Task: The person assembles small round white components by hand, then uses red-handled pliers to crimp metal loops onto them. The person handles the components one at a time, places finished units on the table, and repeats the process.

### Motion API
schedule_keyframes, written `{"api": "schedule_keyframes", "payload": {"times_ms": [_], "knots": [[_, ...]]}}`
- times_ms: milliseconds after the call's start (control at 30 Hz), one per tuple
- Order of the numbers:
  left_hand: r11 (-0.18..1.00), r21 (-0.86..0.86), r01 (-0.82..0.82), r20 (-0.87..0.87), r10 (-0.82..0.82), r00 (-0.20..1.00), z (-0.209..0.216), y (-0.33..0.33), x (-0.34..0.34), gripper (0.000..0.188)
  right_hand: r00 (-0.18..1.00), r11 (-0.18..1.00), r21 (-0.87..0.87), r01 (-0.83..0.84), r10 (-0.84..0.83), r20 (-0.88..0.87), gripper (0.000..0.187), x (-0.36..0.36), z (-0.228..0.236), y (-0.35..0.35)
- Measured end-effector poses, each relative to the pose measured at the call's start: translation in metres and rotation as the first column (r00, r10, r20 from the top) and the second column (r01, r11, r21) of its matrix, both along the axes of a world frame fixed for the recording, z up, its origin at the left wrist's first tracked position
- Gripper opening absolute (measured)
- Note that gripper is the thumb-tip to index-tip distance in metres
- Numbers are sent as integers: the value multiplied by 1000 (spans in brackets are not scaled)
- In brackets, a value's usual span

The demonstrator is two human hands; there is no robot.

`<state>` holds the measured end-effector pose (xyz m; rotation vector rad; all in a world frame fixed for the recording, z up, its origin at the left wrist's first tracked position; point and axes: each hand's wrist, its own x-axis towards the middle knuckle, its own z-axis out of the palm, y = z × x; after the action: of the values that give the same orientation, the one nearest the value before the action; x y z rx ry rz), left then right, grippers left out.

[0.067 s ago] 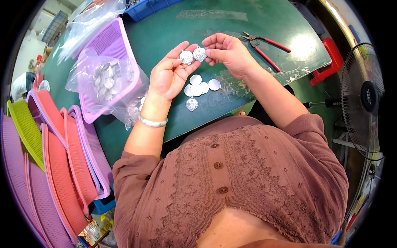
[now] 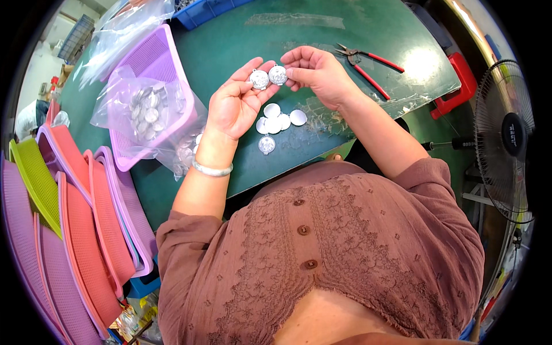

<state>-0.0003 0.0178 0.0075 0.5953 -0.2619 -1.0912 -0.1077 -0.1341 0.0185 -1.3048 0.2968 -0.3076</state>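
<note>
Two round silver medallions with small loops and raised designs are held side by side over the green table. My left hand (image 2: pixel 238 103) is palm up, its thumb and fingers closed on the left medallion (image 2: pixel 259 79). Between the thumb and fingers of my right hand (image 2: pixel 316 75) is the right medallion (image 2: pixel 278 75), which reaches over my left fingertips. Just below lie several plain silver discs (image 2: pixel 273 123) in a small cluster. Nearer to me, a single looped medallion (image 2: pixel 266 145) rests flat on the table.
A purple basket (image 2: pixel 181 86) at the left carries a clear bag of silver discs (image 2: pixel 150 115). Red-handled cutting pliers (image 2: pixel 372 81) lie beyond my right hand. Stacked baskets (image 2: pixel 80 218) fill the lower left. A black fan (image 2: pixel 506 138) stands at the right. A blue bin (image 2: pixel 210 12) sits at the far edge.
</note>
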Motion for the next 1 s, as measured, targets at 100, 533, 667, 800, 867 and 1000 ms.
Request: {"api": "schedule_keyframes", "payload": {"times_ms": [100, 533, 667, 800, 867, 1000], "knots": [[1000, 8, -2, 11, 2, 1000, -1, 0, 1, 46, 1000, 1000, -10, -1, 1, -1, 24, 0, -1, 0], [1000, -10, 12, 2, -12, 1000, -2, 0, 2, 44, 1000, 1000, -9, 3, -3, -3, 24, -3, -1, 0], [1000, -9, 23, -6, -23, 1000, -2, 1, 1, 45, 1000, 1000, 1, -3, 3, -1, 24, -3, -3, 0], [1000, 2, 18, -18, -18, 1000, 0, 1, -1, 45, 999, 999, -10, -46, 46, -28, 24, -5, -4, -4], [1000, -4, 24, -15, -24, 1000, -1, 1, 0, 45, 998, 999, -7, -44, 44, -34, 24, -5, -4, -4], [999, 10, 33, 31, -34, 999, 2, 0, -1, 44, 999, 999, 18, -52, 52, -16, 25, -6, -6, -6]]}}
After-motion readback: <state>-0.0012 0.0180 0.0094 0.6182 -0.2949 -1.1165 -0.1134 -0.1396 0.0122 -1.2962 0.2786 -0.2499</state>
